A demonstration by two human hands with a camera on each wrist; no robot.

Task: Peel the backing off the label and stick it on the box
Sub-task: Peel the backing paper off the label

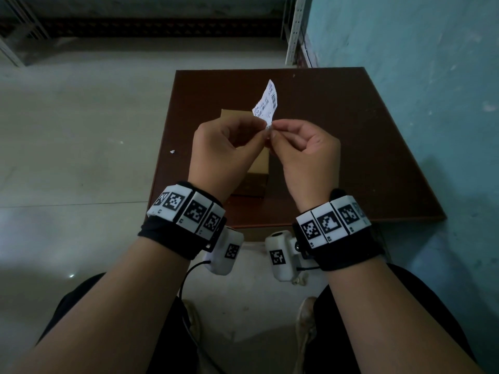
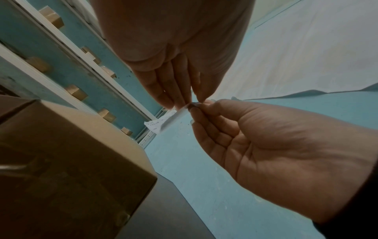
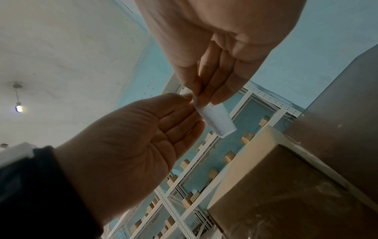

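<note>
A white printed label (image 1: 266, 103) stands up from my two hands, curling to the right. My left hand (image 1: 260, 132) pinches its lower corner between thumb and fingers. My right hand (image 1: 276, 132) pinches the same corner from the other side, fingertips almost touching the left ones. Both hover above a brown cardboard box (image 1: 260, 163) lying on the table, largely hidden behind the hands. In the left wrist view the label (image 2: 163, 122) hangs past the pinch, with the box (image 2: 71, 153) below. In the right wrist view the label (image 3: 216, 122) shows its blank side. Whether its layers have parted I cannot tell.
The box lies on a small dark brown table (image 1: 337, 130) set against a blue wall (image 1: 418, 76). A white paper scrap (image 1: 172, 151) lies on the tiled floor to the left. Metal shelving (image 3: 266, 100) with several small boxes stands beyond. My knees sit below the table's near edge.
</note>
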